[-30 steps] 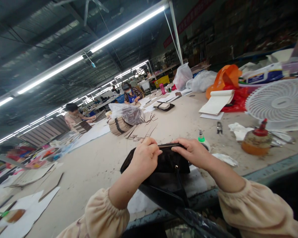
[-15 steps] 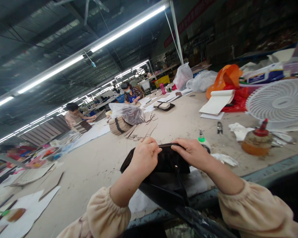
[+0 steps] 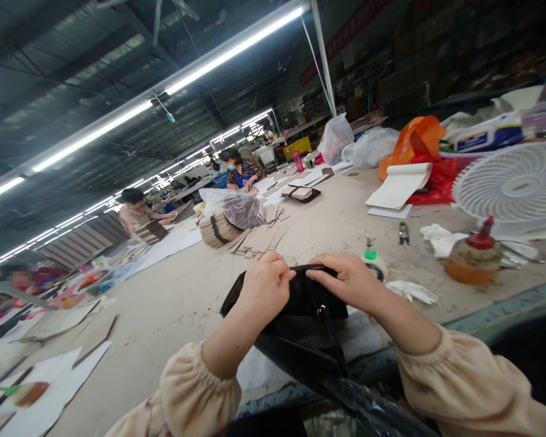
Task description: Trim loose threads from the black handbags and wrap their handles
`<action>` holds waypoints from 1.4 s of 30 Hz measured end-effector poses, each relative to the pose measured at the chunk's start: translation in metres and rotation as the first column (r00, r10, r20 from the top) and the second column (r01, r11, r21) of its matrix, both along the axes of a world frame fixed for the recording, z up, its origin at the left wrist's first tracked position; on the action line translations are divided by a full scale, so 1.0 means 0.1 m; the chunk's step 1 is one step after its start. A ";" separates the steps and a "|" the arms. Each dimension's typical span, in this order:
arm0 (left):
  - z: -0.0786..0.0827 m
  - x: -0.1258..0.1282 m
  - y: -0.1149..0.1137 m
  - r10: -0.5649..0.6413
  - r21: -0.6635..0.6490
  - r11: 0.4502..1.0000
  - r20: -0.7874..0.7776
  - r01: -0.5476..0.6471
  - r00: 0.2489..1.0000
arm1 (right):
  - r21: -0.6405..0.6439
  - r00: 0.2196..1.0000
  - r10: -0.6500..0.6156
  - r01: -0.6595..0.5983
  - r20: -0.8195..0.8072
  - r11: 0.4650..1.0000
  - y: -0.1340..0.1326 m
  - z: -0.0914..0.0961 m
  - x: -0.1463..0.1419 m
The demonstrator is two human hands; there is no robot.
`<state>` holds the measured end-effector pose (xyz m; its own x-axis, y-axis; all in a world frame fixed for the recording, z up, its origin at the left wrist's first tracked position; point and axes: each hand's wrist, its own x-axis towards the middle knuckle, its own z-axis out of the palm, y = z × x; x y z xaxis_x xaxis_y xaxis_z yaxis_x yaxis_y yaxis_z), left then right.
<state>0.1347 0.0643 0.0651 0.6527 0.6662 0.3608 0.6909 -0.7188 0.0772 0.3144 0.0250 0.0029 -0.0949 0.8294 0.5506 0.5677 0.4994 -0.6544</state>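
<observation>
Right hand (image 3: 351, 280) has slid slightly closer to the left hand (image 3: 264, 290) along the upper edge of the black bag (image 3: 295, 355); left hand virtually unmoved. Both hands hold that edge, a narrow gap between them. Bag lies beneath both hands at the table's (image 3: 164, 312) near edge. Red-capped bottle (image 3: 473, 264) stands right of the right hand; bundled tan pieces (image 3: 218, 232) lie beyond the left
</observation>
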 end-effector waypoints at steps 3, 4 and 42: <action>0.01 0.00 -0.01 0.006 0.005 1.000 -0.012 -0.006 1.000 | 0.005 1.000 -0.018 0.018 0.021 1.000 0.00 0.00 -0.02; 0.01 0.01 -0.01 0.010 0.007 1.000 -0.018 -0.010 1.000 | 0.010 0.999 -0.023 0.023 0.035 1.000 0.00 0.00 -0.02; 0.02 0.04 0.01 0.045 0.006 0.999 -0.061 -0.045 0.997 | 0.053 0.991 -0.070 0.064 0.118 0.997 0.06 -0.05 0.03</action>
<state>0.1388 0.0654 0.0669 0.6429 0.6940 0.3241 0.7261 -0.6869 0.0306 0.3177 0.0315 -0.0026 -0.1079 0.8084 0.5787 0.6736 0.4875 -0.5555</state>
